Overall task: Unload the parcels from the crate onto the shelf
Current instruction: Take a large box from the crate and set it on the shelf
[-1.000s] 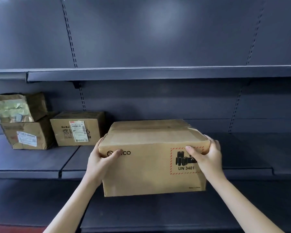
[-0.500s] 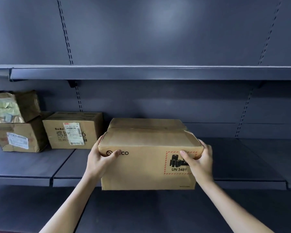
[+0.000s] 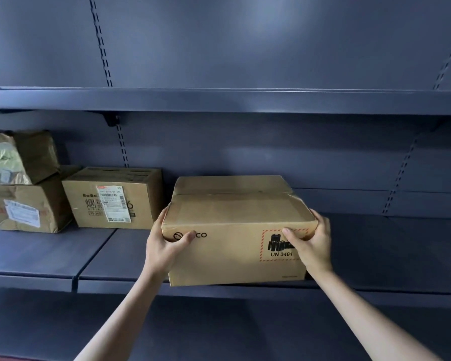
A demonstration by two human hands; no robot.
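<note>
A brown cardboard parcel [image 3: 235, 238] with a battery warning label reading UN 3481 sits at the front edge of the middle shelf [image 3: 388, 256]. My left hand [image 3: 164, 246] grips its upper left corner, thumb on the front face. My right hand [image 3: 313, 243] grips its upper right corner, thumb across the label. The box's underside is level with the shelf lip; I cannot tell whether it rests fully on the board. No crate is in view.
Left of it on the same shelf stand a labelled carton [image 3: 112, 199] and, further left, a worn box [image 3: 24, 207] with a crumpled parcel [image 3: 13, 157] stacked on top. An upper shelf [image 3: 219, 100] overhangs. A lower shelf [image 3: 50, 321] lies below.
Both hands have carried the parcel forward and up, from in front of the lower shelf gap to the middle shelf's front edge. The grip on both corners is unchanged.
</note>
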